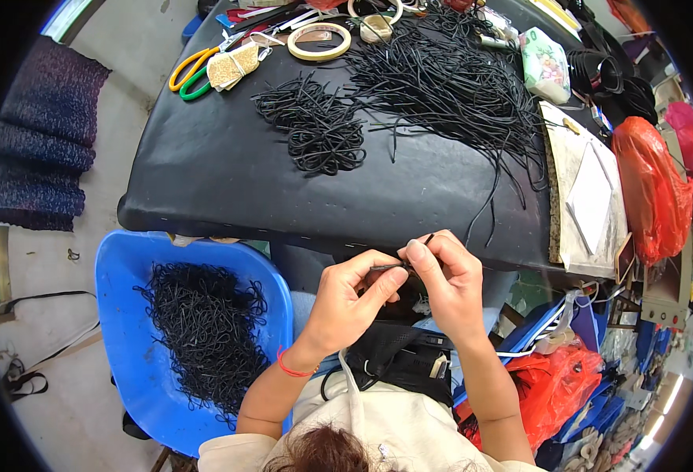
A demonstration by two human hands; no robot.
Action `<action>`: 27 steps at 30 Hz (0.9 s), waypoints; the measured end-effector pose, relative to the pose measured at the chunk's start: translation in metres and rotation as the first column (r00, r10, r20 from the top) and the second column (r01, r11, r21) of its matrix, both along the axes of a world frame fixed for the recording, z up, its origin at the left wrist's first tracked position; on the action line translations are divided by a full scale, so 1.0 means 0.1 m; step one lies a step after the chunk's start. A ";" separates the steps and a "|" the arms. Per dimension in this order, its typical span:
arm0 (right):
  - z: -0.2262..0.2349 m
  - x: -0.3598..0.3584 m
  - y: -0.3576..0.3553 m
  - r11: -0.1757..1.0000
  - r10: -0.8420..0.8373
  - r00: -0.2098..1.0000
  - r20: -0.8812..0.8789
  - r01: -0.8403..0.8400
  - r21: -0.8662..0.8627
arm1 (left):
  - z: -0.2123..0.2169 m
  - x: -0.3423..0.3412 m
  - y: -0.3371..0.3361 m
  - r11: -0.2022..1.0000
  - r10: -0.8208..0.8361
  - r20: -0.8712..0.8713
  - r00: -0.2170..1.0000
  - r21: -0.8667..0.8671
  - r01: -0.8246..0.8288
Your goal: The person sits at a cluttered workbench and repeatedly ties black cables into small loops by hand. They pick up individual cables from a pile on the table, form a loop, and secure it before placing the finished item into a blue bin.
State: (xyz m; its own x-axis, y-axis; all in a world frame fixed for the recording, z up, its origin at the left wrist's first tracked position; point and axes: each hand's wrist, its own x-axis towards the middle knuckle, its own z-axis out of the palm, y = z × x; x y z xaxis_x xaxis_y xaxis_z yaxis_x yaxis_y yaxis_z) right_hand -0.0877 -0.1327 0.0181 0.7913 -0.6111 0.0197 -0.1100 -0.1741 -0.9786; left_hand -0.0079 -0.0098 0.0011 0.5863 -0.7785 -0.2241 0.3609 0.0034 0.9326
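**A:** Head view, looking down. What are the two hands doing?

**B:** They are close together, just in front of the near edge of the black padded table point(228, 173). The left hand point(346, 303) pinches one end of a thin black cord piece point(389, 267) between thumb and finger. The right hand point(444, 287) pinches the other end. Its fingers are curled around the cord, and a bit of the cord pokes up past the fingertips.

**A:** So both hands are closed on it?

**B:** Yes, both hold the same little cord. It sits between the two hands, above the person's lap.

**A:** What is on the left wrist?

**B:** A thin red string bracelet point(293, 368).

**A:** What is beside the person?

**B:** On the left is a big blue plastic tub point(126, 330). It holds a heap of tangled black cord loops point(205, 330).

**A:** And on the table?

**B:** A small pile of curled black cords point(319, 126) lies in the middle. A bigger spread of long black cords point(456, 86) lies to its right, and some strands hang toward the hands. At the far side are scissors with yellow and green handles point(193, 71) and a round roll of pale tape point(319, 41). On the right lies a bulging orange plastic bag point(653, 189).

**A:** Anything in the lap?

**B:** A black bag point(397, 354) lies there, under the hands.
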 end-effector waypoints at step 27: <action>0.18 0.10 -0.07 0.892 0.122 0.989 0.088 -0.148 0.428 | 0.11 0.13 -0.13 0.974 -0.159 -0.174 0.972 -0.188 0.125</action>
